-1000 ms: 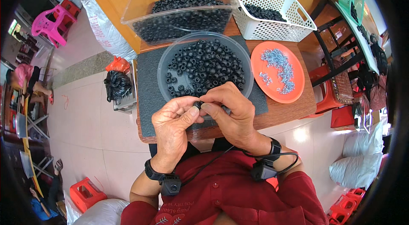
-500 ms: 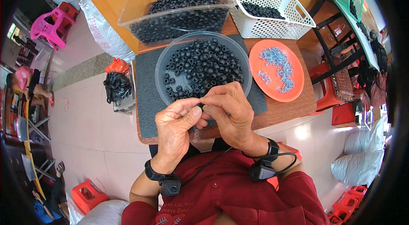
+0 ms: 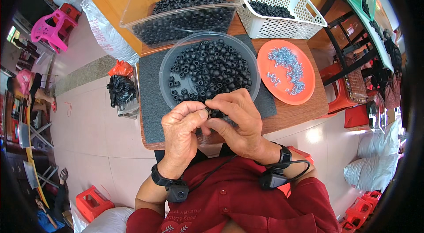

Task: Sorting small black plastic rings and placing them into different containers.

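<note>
Over the near rim of a round clear tub [image 3: 164, 72], my hands meet fingertip to fingertip. A small black ring-like plastic piece [image 3: 207, 111] is pinched between the thumb and forefinger of my left hand [image 3: 182, 127], mostly covered by the fingertips. My right hand [image 3: 240, 122] is close beside it, thumb and forefinger apart; its other fingers are hidden. More black plastic pieces [image 3: 216, 63] lie loose in the tub. To the right, an orange plate [image 3: 274, 94] holds a scatter of tiny shiny clear-blue bits [image 3: 289, 67].
Behind the tub stand a clear rectangular bin [image 3: 132, 24] and a white perforated basket [image 3: 282, 30], both with black pieces. A dark mat [image 3: 152, 100] lies on the wooden table [image 3: 309, 109]. A black bag [image 3: 120, 89] sits left; a red stool [image 3: 93, 202] stands lower left.
My right thumb has moved down, away from the forefinger, and the gap between them has widened. My left hand stays almost still, pinching the black piece.
</note>
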`<action>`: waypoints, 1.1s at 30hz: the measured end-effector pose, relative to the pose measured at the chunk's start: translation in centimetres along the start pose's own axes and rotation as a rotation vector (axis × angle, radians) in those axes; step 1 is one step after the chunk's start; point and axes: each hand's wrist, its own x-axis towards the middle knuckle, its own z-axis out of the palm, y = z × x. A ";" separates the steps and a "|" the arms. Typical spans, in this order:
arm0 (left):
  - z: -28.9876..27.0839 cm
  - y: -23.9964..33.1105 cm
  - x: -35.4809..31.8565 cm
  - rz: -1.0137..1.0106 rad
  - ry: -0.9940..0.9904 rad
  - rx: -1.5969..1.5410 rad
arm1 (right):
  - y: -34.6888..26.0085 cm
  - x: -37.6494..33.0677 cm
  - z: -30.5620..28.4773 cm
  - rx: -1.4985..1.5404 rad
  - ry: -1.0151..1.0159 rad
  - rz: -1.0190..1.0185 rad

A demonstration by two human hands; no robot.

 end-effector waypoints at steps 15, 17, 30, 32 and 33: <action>0.8 0.4 -0.3 0.025 -0.035 -0.006 | 1.3 0.3 0.8 -0.245 0.025 -0.246; 0.6 0.7 -0.4 0.000 -0.073 0.088 | 1.5 0.3 0.5 -0.257 0.028 -0.249; 0.7 -0.2 -0.8 -0.020 -0.076 0.134 | 2.1 0.1 0.9 -0.288 0.072 -0.395; 0.6 -0.3 -0.7 -0.036 -0.093 0.117 | 1.9 0.0 0.8 -0.295 0.061 -0.421; 0.5 -0.4 -0.7 -0.054 -0.111 0.101 | 1.8 0.0 0.7 -0.304 0.049 -0.445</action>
